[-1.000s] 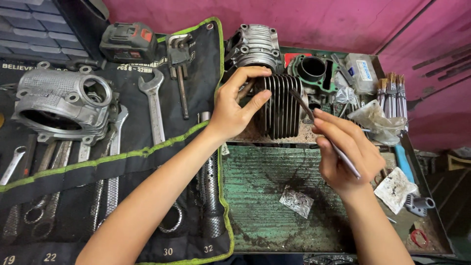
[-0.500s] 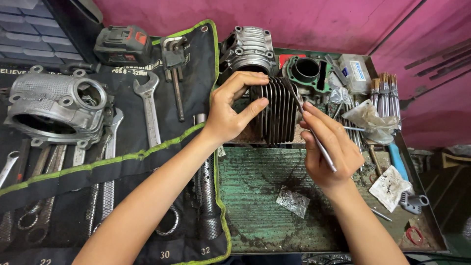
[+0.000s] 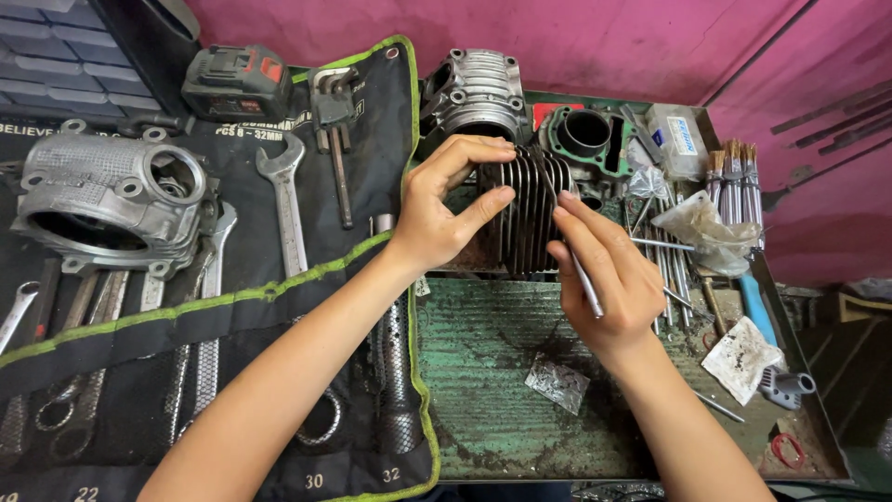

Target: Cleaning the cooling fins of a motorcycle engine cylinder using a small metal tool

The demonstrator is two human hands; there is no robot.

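A dark finned engine cylinder (image 3: pixel 531 214) stands on the green metal tray (image 3: pixel 483 372). My left hand (image 3: pixel 446 209) grips its left side, thumb and fingers over the top fins. My right hand (image 3: pixel 604 279) holds a thin metal pick (image 3: pixel 587 288) with its tip pushed between the fins on the right side. A small scrap of dirty sandpaper (image 3: pixel 556 382) lies on the tray just below my right wrist.
A black tool roll (image 3: pixel 232 307) with several spanners lies at the left, with a silver engine casing (image 3: pixel 107 200) and a drill battery (image 3: pixel 237 82) on it. Another silver cylinder (image 3: pixel 474 88), a green-gasketed part (image 3: pixel 583 135), brushes (image 3: pixel 734 172) and rods crowd the back right.
My right hand has moved up and left, bringing the pick's tip in among the fins. My left hand keeps its grip on the cylinder.
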